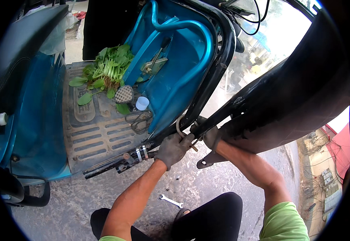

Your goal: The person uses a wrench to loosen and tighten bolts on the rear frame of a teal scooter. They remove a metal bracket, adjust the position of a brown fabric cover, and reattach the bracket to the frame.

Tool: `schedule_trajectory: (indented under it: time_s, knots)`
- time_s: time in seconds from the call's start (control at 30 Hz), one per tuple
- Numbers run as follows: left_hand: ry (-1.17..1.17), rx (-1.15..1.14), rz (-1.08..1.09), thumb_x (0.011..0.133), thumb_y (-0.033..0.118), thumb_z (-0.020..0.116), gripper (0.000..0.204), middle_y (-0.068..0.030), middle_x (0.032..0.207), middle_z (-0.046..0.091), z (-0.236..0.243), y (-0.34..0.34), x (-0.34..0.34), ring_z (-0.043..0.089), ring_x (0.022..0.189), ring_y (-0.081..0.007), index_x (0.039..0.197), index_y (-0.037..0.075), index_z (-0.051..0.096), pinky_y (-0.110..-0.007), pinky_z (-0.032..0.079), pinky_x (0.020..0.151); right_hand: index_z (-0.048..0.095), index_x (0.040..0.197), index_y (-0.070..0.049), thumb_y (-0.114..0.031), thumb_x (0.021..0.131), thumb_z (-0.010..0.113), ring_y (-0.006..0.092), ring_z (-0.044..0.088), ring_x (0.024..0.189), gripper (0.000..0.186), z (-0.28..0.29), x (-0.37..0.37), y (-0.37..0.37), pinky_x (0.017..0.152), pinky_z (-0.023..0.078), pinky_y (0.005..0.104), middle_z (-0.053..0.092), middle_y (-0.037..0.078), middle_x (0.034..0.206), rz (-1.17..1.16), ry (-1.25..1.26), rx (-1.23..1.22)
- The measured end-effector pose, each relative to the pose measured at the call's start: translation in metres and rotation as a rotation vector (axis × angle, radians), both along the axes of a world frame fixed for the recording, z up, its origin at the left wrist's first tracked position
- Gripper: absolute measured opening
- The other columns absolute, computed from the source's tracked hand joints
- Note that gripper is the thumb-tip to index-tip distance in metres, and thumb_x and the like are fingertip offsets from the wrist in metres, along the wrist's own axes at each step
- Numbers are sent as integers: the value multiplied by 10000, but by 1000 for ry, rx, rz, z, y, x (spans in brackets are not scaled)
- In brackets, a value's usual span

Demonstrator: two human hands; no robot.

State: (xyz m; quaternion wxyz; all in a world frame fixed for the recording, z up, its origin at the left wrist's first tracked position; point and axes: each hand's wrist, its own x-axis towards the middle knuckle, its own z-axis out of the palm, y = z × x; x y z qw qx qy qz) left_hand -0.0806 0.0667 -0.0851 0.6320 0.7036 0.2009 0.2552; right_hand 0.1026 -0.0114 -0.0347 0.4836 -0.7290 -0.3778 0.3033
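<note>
- While the gloved left hand grips a bent metal rod with curled fingers, its fingertips sit close to the joint; if the metal shifts, likely a pinch.
- Right hand, also gloved, is at the black bar, partly hidden behind it; can't tell how firmly it's closed. A weak hold could let the bar swing.
- Rod is at the lower corner of the black frame tube, between the 2 hands; the glove covers part of it, so a misaligned fit could go unnoticed.
- Big black panel overhangs the right forearm; its weight, if poorly supported, could drag the bar down or scrape skin.
- Wrench lies on the ground near the feet, easily kicked away; small dark bits nearby could get lost.
- White cup and leafy greens sit loose on the footboard; a jolt could tip or spill them.
</note>
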Motion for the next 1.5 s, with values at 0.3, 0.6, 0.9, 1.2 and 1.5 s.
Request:
schedule_trajectory:
  time_s: [0.3, 0.6, 0.9, 1.2, 1.5]
  knots:
    - [150, -105, 57, 996, 481, 586, 504, -159, 867, 737, 15, -3, -9, 719, 828, -313, 1010, 1, 738, -424, 532, 759, 615, 861, -102, -400, 1083, 434, 97, 515, 511, 413, 6, -1, 10, 436, 351, 247, 626, 20, 690, 103, 105, -85]
    - [279, -308, 189, 986, 409, 632, 397, -43, 791, 661, 41, -26, -9, 599, 650, -126, 1109, 38, 697, -297, 499, 601, 679, 960, -57, -508, 1011, 499, 87, 556, 533, 488, 3, 20, 5, 417, 377, 228, 678, 43, 775, 343, 125, -96]
    - [185, -64, 162, 1010, 368, 644, 379, -34, 786, 633, 15, -28, -2, 596, 678, -91, 1087, -2, 665, -256, 500, 602, 685, 951, -43, -339, 998, 483, 81, 490, 490, 360, 6, 22, 3, 428, 355, 240, 657, 43, 737, 375, 205, -84]
    - [108, -376, 62, 1005, 307, 647, 310, -38, 876, 693, 36, -16, -8, 639, 809, -118, 1115, 25, 716, -291, 526, 686, 707, 967, -19, -367, 1042, 495, 69, 484, 516, 414, 17, 9, 2, 461, 349, 249, 662, 36, 744, 255, 184, -149]
    - [16, -339, -288, 1024, 350, 633, 339, -37, 881, 721, 28, 16, -8, 640, 790, -110, 1073, 31, 738, -306, 522, 729, 664, 939, -58, -475, 1088, 438, 41, 479, 558, 497, 22, 3, 1, 481, 352, 210, 652, 12, 752, 222, 119, -184]
